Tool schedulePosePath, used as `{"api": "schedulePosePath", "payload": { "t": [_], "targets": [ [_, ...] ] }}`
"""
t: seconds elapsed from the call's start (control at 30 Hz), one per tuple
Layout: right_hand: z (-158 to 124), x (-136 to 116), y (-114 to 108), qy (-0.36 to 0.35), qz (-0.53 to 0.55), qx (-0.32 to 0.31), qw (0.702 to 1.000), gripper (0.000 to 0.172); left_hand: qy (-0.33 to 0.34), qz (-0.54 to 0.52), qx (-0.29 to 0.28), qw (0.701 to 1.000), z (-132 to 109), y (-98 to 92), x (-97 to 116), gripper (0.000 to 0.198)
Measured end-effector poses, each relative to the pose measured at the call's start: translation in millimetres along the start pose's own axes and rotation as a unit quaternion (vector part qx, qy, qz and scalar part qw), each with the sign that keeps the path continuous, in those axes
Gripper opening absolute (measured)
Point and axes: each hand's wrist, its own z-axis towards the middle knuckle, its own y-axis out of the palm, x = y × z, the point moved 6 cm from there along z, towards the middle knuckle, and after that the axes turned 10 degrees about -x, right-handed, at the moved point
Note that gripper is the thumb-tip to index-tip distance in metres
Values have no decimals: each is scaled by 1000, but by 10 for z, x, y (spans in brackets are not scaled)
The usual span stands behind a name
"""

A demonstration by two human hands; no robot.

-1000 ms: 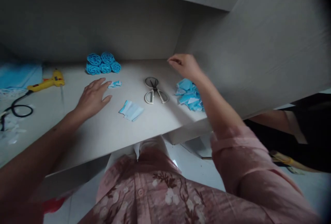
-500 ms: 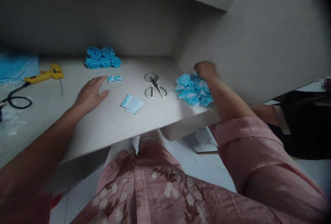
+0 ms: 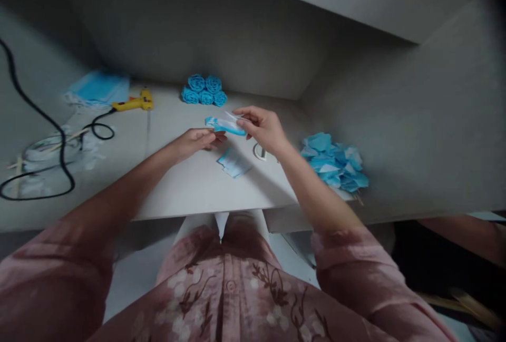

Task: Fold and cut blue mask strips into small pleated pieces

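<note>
Both hands meet above the middle of a pale desk. My left hand pinches one end of a small blue-and-white folded strip. My right hand pinches the strip's other end, with a thin white sliver sticking up between its fingers. Just below them lie a few pale blue cut pieces. White-handled scissors are mostly hidden behind my right wrist. Several blue rolled rosettes sit at the back of the desk.
A heap of blue cut pieces lies at the right against a side panel. A yellow glue gun with a black cord lies at the left, by blue masks and white scraps. Another person's arm shows at lower right.
My right hand left the blue heap at the right and came to the middle. My left hand lifted off the desk. Both now hold the small strip. The view shifted left.
</note>
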Motion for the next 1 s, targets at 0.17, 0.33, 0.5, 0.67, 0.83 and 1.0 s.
{"api": "schedulePosePath", "payload": {
  "t": [0.17,0.33,0.5,0.67,0.83,1.0],
  "targets": [
    [193,93,547,-30,10,16,999,39,1,-133,52,990,2,-31,-19,71],
    [212,285,564,-17,53,-21,998,55,-11,-135,171,976,-27,-192,-8,55],
    [163,353,520,-19,112,-53,992,84,-37,-80,188,978,-55,-142,37,35],
    [254,490,642,-9,179,-71,981,92,-67,-38,172,982,-50,-52,37,21],
    [269,728,575,14,270,27,962,66,-63,-40,161,984,-42,-99,-36,22],
    [139,820,616,24,318,64,946,58,-57,-55,173,982,-66,-170,-99,28]
  ]
}}
